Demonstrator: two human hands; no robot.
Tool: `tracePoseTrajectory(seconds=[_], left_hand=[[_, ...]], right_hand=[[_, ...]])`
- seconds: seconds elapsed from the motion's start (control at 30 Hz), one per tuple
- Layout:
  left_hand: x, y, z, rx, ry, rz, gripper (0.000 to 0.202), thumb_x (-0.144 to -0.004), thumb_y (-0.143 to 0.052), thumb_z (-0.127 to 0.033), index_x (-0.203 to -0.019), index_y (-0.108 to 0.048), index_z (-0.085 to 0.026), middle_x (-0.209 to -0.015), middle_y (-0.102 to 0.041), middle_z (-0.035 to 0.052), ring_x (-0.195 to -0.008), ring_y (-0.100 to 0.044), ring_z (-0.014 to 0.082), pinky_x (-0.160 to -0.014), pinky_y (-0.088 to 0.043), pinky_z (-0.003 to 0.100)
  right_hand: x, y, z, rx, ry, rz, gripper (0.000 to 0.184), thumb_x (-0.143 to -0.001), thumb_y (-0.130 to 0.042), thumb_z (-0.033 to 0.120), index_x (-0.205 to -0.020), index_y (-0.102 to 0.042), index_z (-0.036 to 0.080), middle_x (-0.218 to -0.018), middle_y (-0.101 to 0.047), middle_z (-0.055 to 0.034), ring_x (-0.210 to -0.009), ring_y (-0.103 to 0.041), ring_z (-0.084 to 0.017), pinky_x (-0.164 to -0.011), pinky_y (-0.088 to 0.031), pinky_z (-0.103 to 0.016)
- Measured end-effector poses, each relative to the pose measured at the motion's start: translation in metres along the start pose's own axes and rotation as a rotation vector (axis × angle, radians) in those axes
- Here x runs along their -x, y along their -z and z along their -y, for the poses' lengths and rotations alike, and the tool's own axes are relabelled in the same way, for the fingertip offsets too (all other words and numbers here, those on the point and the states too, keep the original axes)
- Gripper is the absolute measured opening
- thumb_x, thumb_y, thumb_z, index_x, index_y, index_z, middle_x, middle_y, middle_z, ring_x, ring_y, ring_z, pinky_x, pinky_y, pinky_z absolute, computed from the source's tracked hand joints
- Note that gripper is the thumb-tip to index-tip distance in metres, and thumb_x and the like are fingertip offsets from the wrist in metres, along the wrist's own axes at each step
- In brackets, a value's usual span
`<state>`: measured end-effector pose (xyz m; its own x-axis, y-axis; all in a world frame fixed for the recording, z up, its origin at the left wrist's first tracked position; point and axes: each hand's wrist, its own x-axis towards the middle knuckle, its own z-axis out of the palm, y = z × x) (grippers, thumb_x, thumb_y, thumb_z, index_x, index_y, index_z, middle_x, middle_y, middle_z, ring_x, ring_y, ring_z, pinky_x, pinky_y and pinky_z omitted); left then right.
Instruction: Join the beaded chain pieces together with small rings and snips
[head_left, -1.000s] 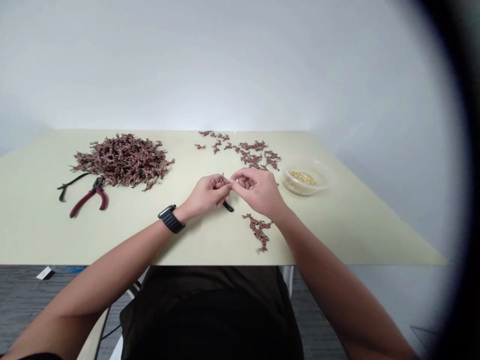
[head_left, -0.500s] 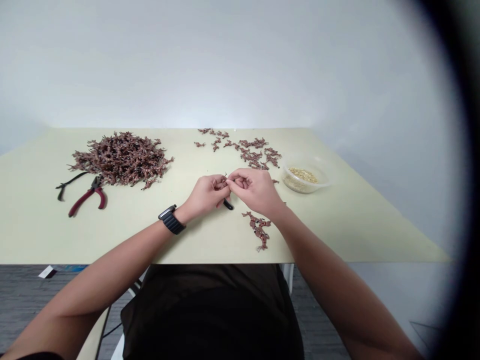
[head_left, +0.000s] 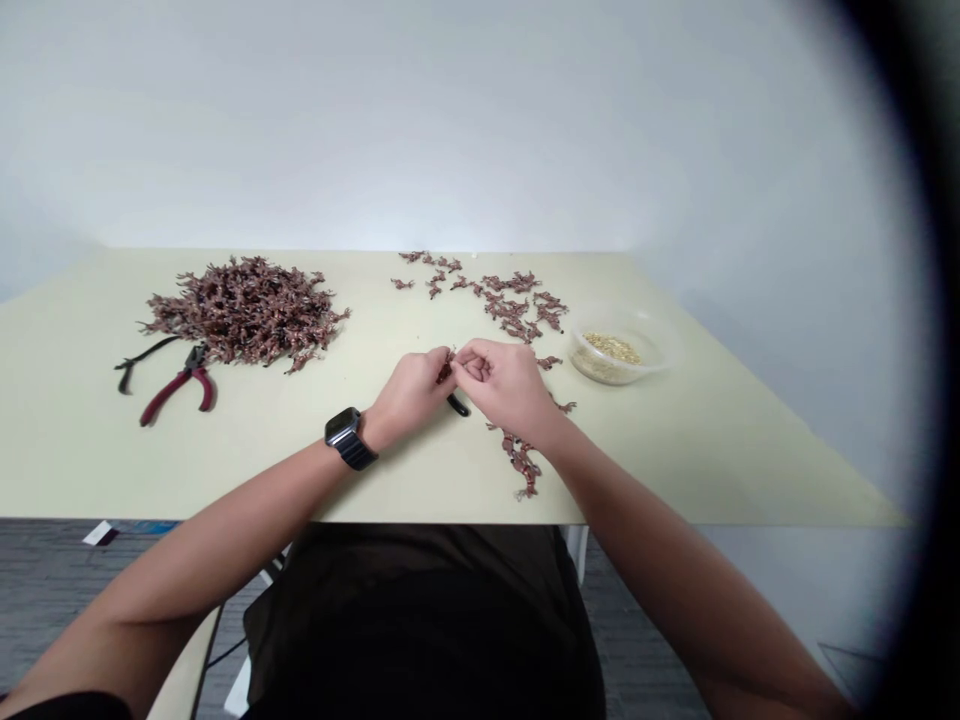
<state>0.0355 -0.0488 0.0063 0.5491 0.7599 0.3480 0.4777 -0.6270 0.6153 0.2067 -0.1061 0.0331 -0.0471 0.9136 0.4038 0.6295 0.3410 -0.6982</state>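
A small brown animal-shaped figurine (head_left: 445, 368) is held between the thumb and fingers of my left hand (head_left: 411, 392), which wears a dark watch. My right hand (head_left: 508, 385) meets it, thumb and index finger pinched together at the figurine; whatever they pinch is too small to make out. From under the hands pokes the black, curved end of a tool handle (head_left: 457, 405); the rest is hidden. Near my right wrist several similar brown figurines (head_left: 522, 462) lie in a cluster, partly covered by the forearm.
A big heap of brown figurines (head_left: 244, 310) lies at the left, with red-handled pliers (head_left: 176, 385) and a black tool handle (head_left: 129, 372) before it. More loose figurines (head_left: 514, 305) spread toward the back. A clear round tub (head_left: 656, 345) with small gold-coloured pieces stands at the right.
My left hand and wrist have turned slightly, so more of the watch face and the held figurine shows. The hands stay together in nearly the same place. The view has shifted a little.
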Motion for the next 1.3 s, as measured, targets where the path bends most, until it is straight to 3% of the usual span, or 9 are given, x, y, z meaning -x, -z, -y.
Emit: tracePoseTrajectory(seconds=[0.2, 0.33, 0.43, 0.53, 0.63, 0.73, 0.97, 1.13, 1.3], left_hand=[[0.001, -0.001, 0.002, -0.040, -0.075, 0.077, 0.026, -0.099, -0.054, -0.030, -0.076, -0.052, -0.019, -0.060, -0.054, -0.0008, -0.051, -0.040, 0.0109, -0.056, -0.025, 0.028], [0.001, -0.001, 0.001, 0.025, -0.088, 0.119, 0.023, -0.098, -0.056, -0.030, -0.078, -0.056, -0.018, -0.063, -0.057, 0.0000, -0.054, -0.044, 0.0109, -0.056, -0.026, 0.027], [0.001, 0.004, -0.002, 0.153, -0.049, 0.157, 0.026, -0.098, -0.058, -0.032, -0.076, -0.056, -0.018, -0.064, -0.057, 0.0000, -0.055, -0.043, 0.0103, -0.056, -0.028, 0.027], [-0.001, 0.011, -0.006, 0.436, 0.072, 0.342, 0.034, -0.100, -0.059, -0.041, -0.078, -0.058, -0.016, -0.062, -0.055, -0.0007, -0.052, -0.041, 0.0090, -0.054, -0.031, 0.025], [-0.003, 0.017, -0.010, 0.669, 0.127, 0.517, 0.036, -0.100, -0.061, -0.049, -0.090, -0.064, -0.014, -0.062, -0.052, -0.0027, -0.050, -0.038, 0.0079, -0.052, -0.029, 0.025], [-0.003, 0.019, -0.011, 0.796, 0.124, 0.579, 0.037, -0.100, -0.062, -0.051, -0.101, -0.065, -0.014, -0.062, -0.049, -0.0045, -0.049, -0.035, 0.0070, -0.053, -0.029, 0.024], [-0.006, 0.017, -0.010, 1.043, 0.242, 0.489, 0.035, -0.106, -0.049, -0.043, -0.105, -0.067, -0.013, -0.064, -0.052, -0.0016, -0.047, -0.039, 0.0073, -0.050, -0.023, 0.026], [-0.007, 0.015, -0.008, 1.032, 0.269, 0.401, 0.032, -0.104, -0.055, -0.041, -0.097, -0.068, -0.013, -0.060, -0.050, -0.0017, -0.047, -0.038, 0.0071, -0.048, -0.025, 0.024], [-0.004, 0.012, -0.012, 0.926, 0.260, 0.293, 0.036, -0.105, -0.049, -0.050, -0.104, -0.062, -0.017, -0.078, -0.064, 0.0029, -0.050, -0.051, 0.0093, -0.049, -0.034, 0.025]], right_hand=[[-0.006, 0.009, -0.014, -0.347, -0.279, 0.190, 0.023, -0.083, -0.077, 0.042, -0.081, -0.072, 0.019, -0.067, -0.063, -0.0009, -0.055, -0.050, -0.013, -0.052, -0.036, -0.029], [-0.008, 0.007, -0.021, -0.246, -0.255, 0.149, 0.022, -0.080, -0.081, 0.038, -0.075, -0.069, 0.020, -0.064, -0.058, 0.0014, -0.059, -0.050, -0.013, -0.057, -0.039, -0.029], [-0.009, 0.004, -0.022, -0.199, -0.173, 0.040, 0.016, -0.077, -0.081, 0.028, -0.087, -0.071, 0.021, -0.074, -0.062, 0.0011, -0.069, -0.054, -0.015, -0.064, -0.044, -0.029], [-0.010, 0.008, -0.022, -0.303, -0.069, 0.095, 0.022, -0.081, -0.076, 0.026, -0.102, -0.075, 0.023, -0.086, -0.069, -0.0018, -0.080, -0.061, -0.017, -0.070, -0.050, -0.029], [-0.011, 0.016, -0.024, -0.415, -0.060, 0.195, 0.015, -0.089, -0.071, 0.030, -0.096, -0.078, 0.020, -0.086, -0.074, -0.0044, -0.076, -0.065, -0.017, -0.070, -0.054, -0.031], [-0.012, 0.020, -0.026, -0.427, -0.079, 0.168, 0.013, -0.088, -0.073, 0.030, -0.089, -0.079, 0.019, -0.082, -0.075, -0.0043, -0.071, -0.066, -0.017, -0.068, -0.056, -0.032], [-0.013, 0.015, -0.024, -0.425, -0.049, 0.009, 0.011, -0.087, -0.075, 0.029, -0.083, -0.080, 0.020, -0.074, -0.074, -0.0034, -0.068, -0.067, -0.017, -0.065, -0.058, -0.031], [-0.010, 0.013, -0.019, -0.377, -0.037, -0.068, 0.012, -0.087, -0.075, 0.030, -0.083, -0.080, 0.020, -0.081, -0.076, -0.0047, -0.069, -0.068, -0.017, -0.067, -0.060, -0.033], [-0.010, 0.013, -0.019, -0.316, -0.082, -0.103, 0.015, -0.088, -0.075, 0.034, -0.088, -0.082, 0.021, -0.085, -0.078, -0.0055, -0.068, -0.069, -0.018, -0.067, -0.061, -0.034]])
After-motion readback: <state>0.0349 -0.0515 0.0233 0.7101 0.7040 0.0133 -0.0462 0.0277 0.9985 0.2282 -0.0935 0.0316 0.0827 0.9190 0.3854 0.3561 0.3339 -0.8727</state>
